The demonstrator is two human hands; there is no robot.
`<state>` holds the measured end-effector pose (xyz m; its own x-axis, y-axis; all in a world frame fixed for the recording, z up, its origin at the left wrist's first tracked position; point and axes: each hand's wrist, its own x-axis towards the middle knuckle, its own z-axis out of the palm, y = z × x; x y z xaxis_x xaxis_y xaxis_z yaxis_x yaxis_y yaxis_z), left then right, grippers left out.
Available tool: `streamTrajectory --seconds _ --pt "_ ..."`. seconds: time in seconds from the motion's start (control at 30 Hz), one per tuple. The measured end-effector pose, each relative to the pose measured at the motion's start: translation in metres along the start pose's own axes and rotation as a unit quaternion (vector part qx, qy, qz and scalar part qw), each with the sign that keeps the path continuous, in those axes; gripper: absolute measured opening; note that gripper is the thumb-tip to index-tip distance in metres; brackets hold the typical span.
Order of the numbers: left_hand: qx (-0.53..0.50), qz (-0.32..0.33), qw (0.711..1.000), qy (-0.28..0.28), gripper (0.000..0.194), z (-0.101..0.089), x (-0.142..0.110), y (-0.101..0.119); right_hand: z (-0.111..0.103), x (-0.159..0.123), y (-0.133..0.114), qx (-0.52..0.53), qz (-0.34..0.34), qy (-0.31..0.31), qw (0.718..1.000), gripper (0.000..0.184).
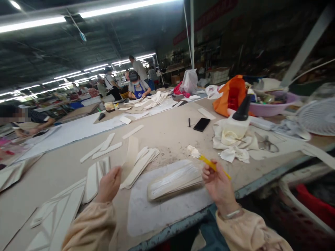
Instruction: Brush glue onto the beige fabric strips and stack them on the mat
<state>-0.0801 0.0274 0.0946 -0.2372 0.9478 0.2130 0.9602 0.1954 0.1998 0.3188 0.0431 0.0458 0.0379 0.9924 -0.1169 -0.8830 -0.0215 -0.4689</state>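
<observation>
My left hand (109,184) pinches a long cream strip (130,157) that stands up from the table. My right hand (219,184) is closed on a yellow-handled brush (209,163) whose white, glue-caked tip points up and left. Between both hands lies a stack of cream strips (175,181) on a grey mat (157,209). More loose strips (140,165) fan out just beyond the left hand.
A glue bottle with a black nozzle (239,120) sits on white rags at the right, beside scissors (267,143). A black phone (201,124) and a pen lie mid-table. An orange bag (230,94), a purple basin and a fan stand far right. Other people work at the far tables.
</observation>
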Motion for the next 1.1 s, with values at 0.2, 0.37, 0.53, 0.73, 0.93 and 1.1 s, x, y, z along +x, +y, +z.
streamTrajectory --seconds 0.2,0.37,0.53,0.73,0.93,1.1 --pt "-0.231 0.175 0.953 -0.092 0.026 -0.017 -0.067 0.078 -0.006 -0.001 0.015 -0.245 -0.174 -0.039 0.953 0.021" --pt "-0.274 0.163 0.934 -0.160 0.026 -0.008 -0.086 0.122 -0.005 -0.009 0.013 -0.260 -0.153 -0.077 0.950 0.032" --pt "-0.263 0.113 0.937 -0.199 0.025 0.009 -0.092 0.128 -0.006 -0.009 0.007 -0.248 -0.131 -0.045 0.959 0.032" --pt "-0.295 0.048 0.932 -0.203 0.026 0.015 -0.093 0.122 -0.010 -0.005 0.010 -0.319 -0.179 -0.073 0.928 0.029" --pt "-0.444 -0.031 0.872 -0.205 0.044 0.013 -0.065 0.106 -0.014 0.006 0.018 -0.546 -0.267 -0.010 0.794 0.033" --pt "-0.485 -0.086 0.849 -0.192 0.054 0.021 -0.035 0.094 -0.016 0.019 0.020 -0.637 -0.314 0.035 0.703 0.029"
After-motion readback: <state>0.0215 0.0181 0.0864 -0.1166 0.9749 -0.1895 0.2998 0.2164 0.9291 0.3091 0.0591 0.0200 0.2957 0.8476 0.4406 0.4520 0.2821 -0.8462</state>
